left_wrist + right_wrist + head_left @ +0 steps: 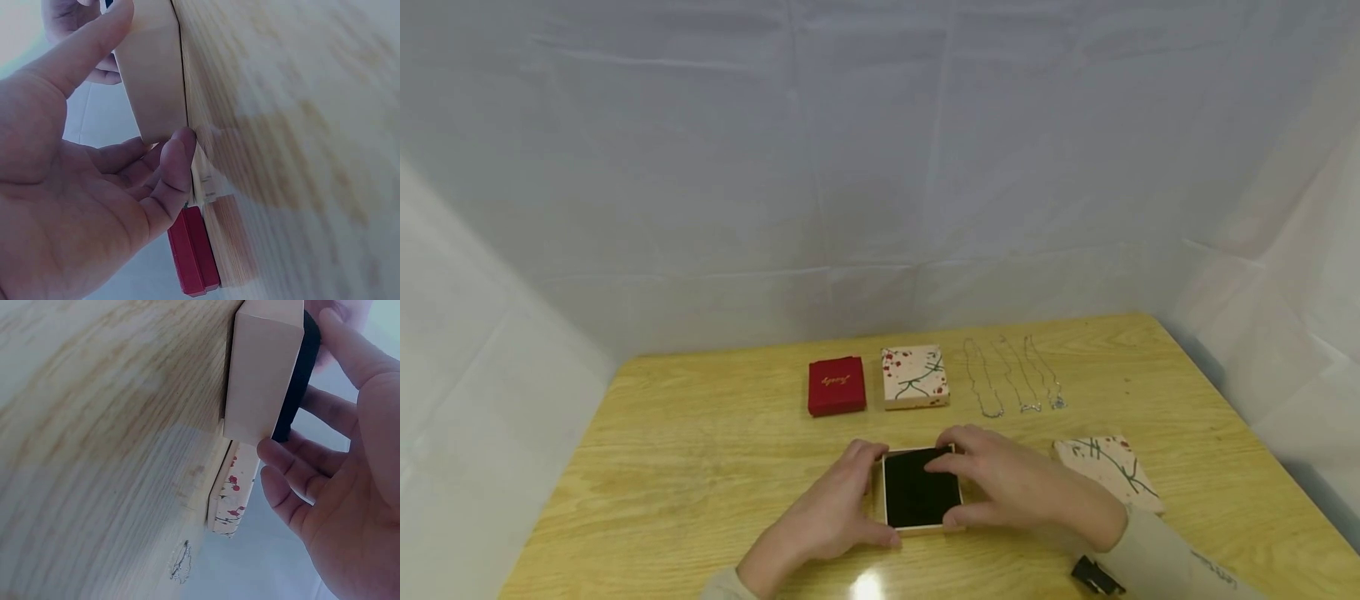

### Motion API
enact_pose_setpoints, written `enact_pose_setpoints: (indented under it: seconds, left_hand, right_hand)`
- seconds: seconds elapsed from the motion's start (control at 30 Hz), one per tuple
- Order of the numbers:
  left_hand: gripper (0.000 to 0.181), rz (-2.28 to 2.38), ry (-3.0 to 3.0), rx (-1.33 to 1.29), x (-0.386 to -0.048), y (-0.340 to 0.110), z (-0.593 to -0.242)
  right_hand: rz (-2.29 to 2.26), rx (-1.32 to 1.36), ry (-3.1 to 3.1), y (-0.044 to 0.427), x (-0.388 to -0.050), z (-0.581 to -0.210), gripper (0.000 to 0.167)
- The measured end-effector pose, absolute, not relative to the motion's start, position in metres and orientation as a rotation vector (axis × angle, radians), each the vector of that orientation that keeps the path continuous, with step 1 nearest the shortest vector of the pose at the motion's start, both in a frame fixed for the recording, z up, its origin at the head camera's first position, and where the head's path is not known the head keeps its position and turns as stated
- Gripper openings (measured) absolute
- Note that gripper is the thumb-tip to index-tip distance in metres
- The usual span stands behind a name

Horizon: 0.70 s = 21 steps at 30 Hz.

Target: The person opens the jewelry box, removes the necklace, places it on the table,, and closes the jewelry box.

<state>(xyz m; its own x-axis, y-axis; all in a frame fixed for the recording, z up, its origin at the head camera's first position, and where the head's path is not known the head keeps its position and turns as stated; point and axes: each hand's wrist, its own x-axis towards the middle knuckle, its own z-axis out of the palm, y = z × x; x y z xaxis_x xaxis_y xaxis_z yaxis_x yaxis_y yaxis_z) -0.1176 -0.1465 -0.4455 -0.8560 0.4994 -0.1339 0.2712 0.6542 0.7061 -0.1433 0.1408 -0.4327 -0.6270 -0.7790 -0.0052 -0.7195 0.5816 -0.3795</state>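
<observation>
A small open box (259,378) with pale sides sits on the table, and a black insert (921,493) fills its top. My left hand (835,508) grips the box's left side, thumb at the near corner and fingers at the far one. With thumb and fingers spread between the near and far edges, my right hand (1011,482) holds the insert at its right side; one finger lies on the black surface. In the right wrist view the insert stands partly above the box rim. The box's inside is hidden.
A red box (837,386) with gold lettering and a closed flowered box (915,377) stand behind. Three fine necklaces (983,379) lie right of them. A flowered lid (1108,471) rests beyond my right wrist, partly behind the sleeve. The wooden table (700,433) meets white sheeting.
</observation>
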Motion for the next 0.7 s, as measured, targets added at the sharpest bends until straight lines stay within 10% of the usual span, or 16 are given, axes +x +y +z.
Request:
enact_pose_setpoints:
  seconds: [0.7]
  left_hand:
    - [0.107,1.005,2.568,0.632,-0.1183,-0.1473,-0.4467]
  right_hand:
    - [-0.445,-1.332,2.652,0.1396,-0.1434,-0.4317,0.046]
